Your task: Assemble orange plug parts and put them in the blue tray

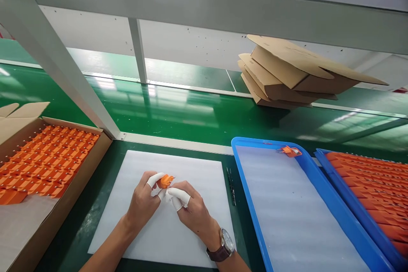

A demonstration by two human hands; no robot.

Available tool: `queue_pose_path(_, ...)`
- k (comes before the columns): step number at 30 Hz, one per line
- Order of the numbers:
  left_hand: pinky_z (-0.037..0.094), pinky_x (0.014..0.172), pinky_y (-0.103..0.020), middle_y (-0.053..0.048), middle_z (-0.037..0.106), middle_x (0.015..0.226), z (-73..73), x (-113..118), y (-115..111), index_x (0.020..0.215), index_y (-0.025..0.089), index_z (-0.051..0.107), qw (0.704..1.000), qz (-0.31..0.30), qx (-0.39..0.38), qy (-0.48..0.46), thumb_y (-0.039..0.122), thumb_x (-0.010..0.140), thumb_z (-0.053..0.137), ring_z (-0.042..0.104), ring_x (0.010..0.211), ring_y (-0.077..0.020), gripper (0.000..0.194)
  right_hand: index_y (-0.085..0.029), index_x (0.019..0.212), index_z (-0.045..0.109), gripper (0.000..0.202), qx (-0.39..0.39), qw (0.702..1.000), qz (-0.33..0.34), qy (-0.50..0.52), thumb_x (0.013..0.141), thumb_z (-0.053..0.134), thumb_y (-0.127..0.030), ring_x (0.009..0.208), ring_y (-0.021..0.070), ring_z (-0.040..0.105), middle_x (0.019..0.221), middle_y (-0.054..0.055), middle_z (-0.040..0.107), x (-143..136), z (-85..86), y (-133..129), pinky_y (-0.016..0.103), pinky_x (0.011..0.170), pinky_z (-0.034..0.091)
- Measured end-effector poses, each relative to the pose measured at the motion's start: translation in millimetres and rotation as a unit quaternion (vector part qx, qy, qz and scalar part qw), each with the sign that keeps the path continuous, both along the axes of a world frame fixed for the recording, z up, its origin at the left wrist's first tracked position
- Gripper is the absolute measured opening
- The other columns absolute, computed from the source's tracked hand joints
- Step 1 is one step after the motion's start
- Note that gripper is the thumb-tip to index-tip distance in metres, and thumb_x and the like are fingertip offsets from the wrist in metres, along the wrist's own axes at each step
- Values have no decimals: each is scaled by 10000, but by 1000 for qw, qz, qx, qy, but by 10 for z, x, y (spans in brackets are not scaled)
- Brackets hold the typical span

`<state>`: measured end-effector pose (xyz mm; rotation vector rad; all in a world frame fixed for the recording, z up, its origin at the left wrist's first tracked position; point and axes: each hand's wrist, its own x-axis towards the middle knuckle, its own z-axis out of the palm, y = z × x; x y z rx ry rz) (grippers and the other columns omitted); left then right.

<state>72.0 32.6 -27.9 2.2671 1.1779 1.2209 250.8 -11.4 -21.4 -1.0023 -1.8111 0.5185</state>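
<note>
Over the white foam sheet (143,238), my left hand (144,199) pinches a small orange plastic plug part (165,181) between thumb and fingers. Metal pins stick out of the part's right end. My right hand (193,209) is closed just beside it, fingertips bunched close to the part's lower side. A bit of white shows at those fingertips, too small to tell from the white finger cots that both hands wear. A watch (226,241) is on my right wrist.
Left stands a cardboard box (79,174) with rows of orange parts. Dark tweezers (231,187) lie right of the sheet. One orange part (290,151) lies in a blue tray (251,204); another blue tray (360,208) holds many. Folded cartons (287,72) are stacked behind a metal frame (73,59).
</note>
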Motion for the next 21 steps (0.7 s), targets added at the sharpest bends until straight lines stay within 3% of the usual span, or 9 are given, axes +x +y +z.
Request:
queue_pose_path(3,530,601,-253,-35,586,965,17,7,1,1236,210,560,1000,2,14,-4,81,907,631,530,715,-128,360,-293,1354,568,517,7,1000,6,-1,916,599,-20,989,211,644,1118,67,692,-12,2,5,381,832,624)
queue_pose_path(7,542,620,-265,-36,599,982,42,9,2,1231,219,572,1000,-7,2,-18,119,901,689,509,699,-123,365,-264,1303,610,446,-6,998,-57,13,929,569,-23,1022,216,652,1112,85,687,49,-26,38,381,859,613)
queue_pose_path(12,576,727,-312,-48,642,1063,17,-9,13,1333,266,548,995,-85,-47,-25,150,928,678,585,840,-163,441,-264,1111,689,268,-81,984,-119,101,946,567,-92,908,178,662,1019,45,690,141,-8,86,297,732,582)
queue_pose_path(16,586,842,-389,-69,651,1189,-14,-34,13,1454,312,460,985,-144,-98,-15,145,962,608,600,1053,-227,540,-257,1092,696,280,-139,980,-79,120,929,538,-93,912,180,668,1030,40,699,139,36,87,297,742,572)
queue_pose_path(21,574,965,-452,-92,602,1249,-3,-61,-6,1568,309,289,963,-196,-187,-16,51,958,464,569,1185,-238,684,-263,1155,680,342,-136,985,-51,92,930,503,-76,989,194,663,1110,58,687,107,46,67,341,841,576)
